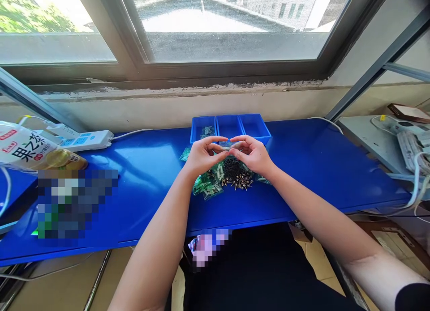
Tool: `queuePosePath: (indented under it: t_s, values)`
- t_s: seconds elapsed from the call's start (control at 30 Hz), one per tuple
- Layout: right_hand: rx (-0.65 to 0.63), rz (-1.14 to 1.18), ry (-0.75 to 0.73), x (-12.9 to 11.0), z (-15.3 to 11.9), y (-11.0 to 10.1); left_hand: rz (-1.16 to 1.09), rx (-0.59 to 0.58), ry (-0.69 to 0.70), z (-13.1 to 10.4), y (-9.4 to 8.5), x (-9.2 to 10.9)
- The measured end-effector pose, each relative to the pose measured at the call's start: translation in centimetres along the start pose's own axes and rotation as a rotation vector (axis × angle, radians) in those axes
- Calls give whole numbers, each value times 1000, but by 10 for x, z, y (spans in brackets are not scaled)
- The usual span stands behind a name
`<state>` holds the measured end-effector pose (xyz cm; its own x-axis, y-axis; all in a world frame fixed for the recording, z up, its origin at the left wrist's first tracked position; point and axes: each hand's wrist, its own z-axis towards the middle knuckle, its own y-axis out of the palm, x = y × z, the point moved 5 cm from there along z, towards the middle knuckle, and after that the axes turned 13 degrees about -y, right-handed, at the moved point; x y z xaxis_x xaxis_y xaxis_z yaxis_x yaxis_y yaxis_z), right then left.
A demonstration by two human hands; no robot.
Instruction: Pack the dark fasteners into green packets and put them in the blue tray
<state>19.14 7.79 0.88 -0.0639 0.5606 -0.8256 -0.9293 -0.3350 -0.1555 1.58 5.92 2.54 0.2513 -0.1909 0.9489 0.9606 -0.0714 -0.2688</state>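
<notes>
My left hand and my right hand meet over the middle of the table, thumbs and fingers pinched close together. Between them is what looks like a small clear plastic bag, mostly hidden by the fingers. Just below lies a heap of black screws with some brassy metal ends. Several green-tinted plastic packets of small pale parts lie left of the heap, under and beside my left hand. Behind my hands stands a blue three-compartment tray; its left compartment holds a few packets.
The blue tabletop runs below a window. At the left are a drink bottle, a white power strip and a blurred dark item. Metal frame posts rise at both sides. Cables lie on a side surface at the right.
</notes>
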Motion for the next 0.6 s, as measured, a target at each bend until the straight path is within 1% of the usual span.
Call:
queuePosePath:
  t_s: [0.13, 0.4, 0.47, 0.53, 0.6]
  values:
    - [-38, 47, -14, -1, 0, 2, -30, -2, 0, 0, -2, 1]
    - [-46, -46, -38, 0, 1, 0, 20, -59, -44, 0, 2, -3]
    - [-63, -56, -53, -1, 0, 2, 67, -31, -35, 0, 1, -4]
    - [-73, -49, -51, -3, 0, 3, 115, 25, -16, 1, -1, -5]
    - [-55, -35, -34, -3, 0, 2, 125, 67, -5, 2, -2, -5]
